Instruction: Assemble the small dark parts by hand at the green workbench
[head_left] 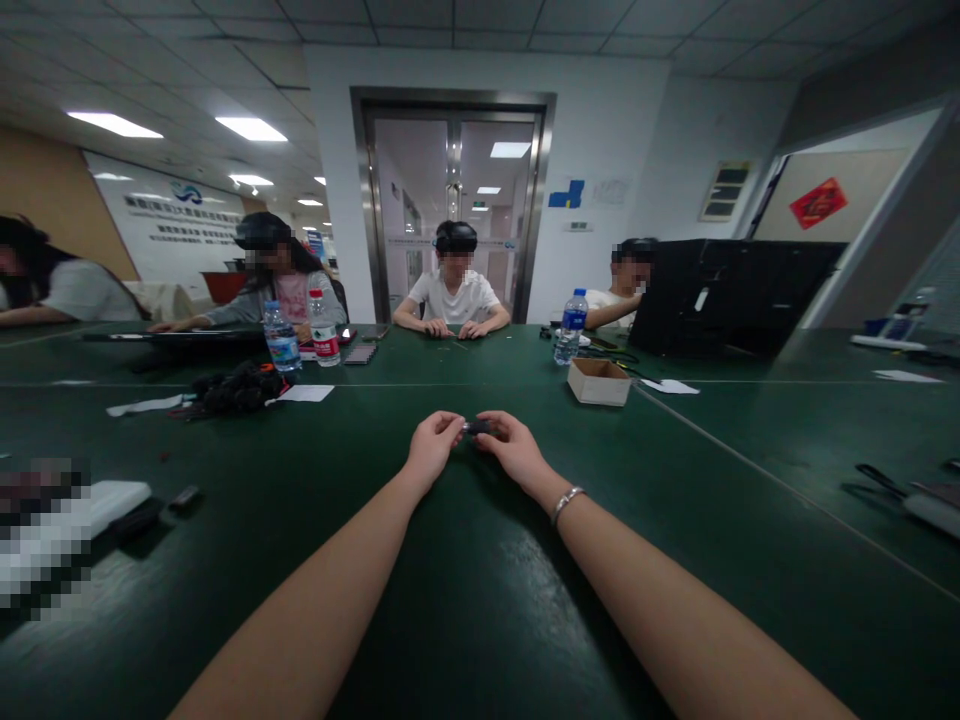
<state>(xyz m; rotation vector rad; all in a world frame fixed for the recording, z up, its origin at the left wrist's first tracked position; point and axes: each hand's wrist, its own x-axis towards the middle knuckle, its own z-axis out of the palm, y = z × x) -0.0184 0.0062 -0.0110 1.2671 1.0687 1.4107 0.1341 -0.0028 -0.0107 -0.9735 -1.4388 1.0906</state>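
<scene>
A small dark object with a silvery end [477, 427] is held between my two hands, just above the green table [480, 580]. My left hand [435, 442] pinches its silvery end with thumb and fingertips. On the other side, my right hand [517, 452] has its fingers closed around the dark end. The object is too small and partly covered by fingers, so its exact kind is unclear. A silver bracelet [567, 504] circles my right wrist.
An open cardboard box [598, 385] stands ahead to the right, near a water bottle [572, 328]. Two more bottles, one blue-labelled [281, 340] and one red-labelled [324, 330], stand ahead left behind a black bundle [238, 388]. A black monitor [727, 298] is far right. Several people sit opposite.
</scene>
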